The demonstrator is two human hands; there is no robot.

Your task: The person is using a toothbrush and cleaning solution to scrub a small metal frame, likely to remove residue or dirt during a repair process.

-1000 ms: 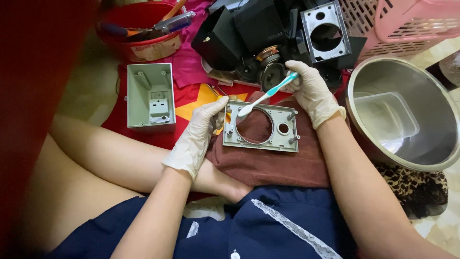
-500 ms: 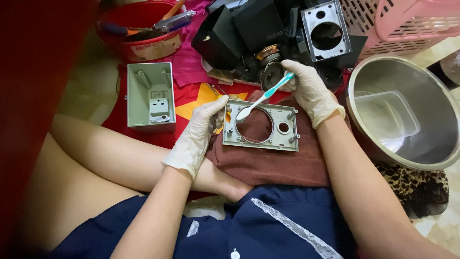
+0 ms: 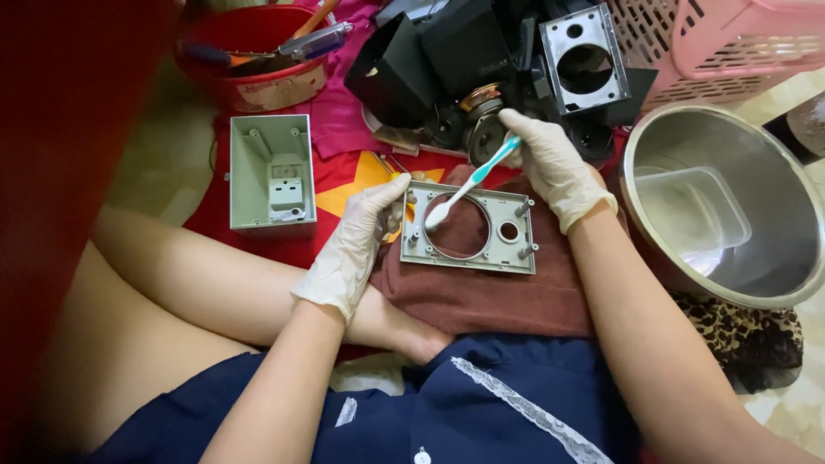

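A grey plastic plate (image 3: 481, 255) with a large round opening and a small hole lies on a dark red towel (image 3: 490, 296) over my leg. My left hand (image 3: 357, 241), in a pale glove, grips the plate's left edge. My right hand (image 3: 554, 167), also gloved, holds a teal and white toothbrush (image 3: 471, 183). Its bristle head touches the upper left rim of the round opening.
A grey box housing (image 3: 271, 172) lies on red cloth at the left. A red tub (image 3: 258, 56) with tools stands behind it. Black device parts (image 3: 464, 69) and a grey faceplate (image 3: 584, 60) sit behind the towel. A steel bowl (image 3: 773, 283) holding a clear container stands at the right, a pink basket (image 3: 730, 43) behind it.
The toothbrush head has shifted slightly along the upper left rim of the round opening. My left hand has stayed on the plate's edge.
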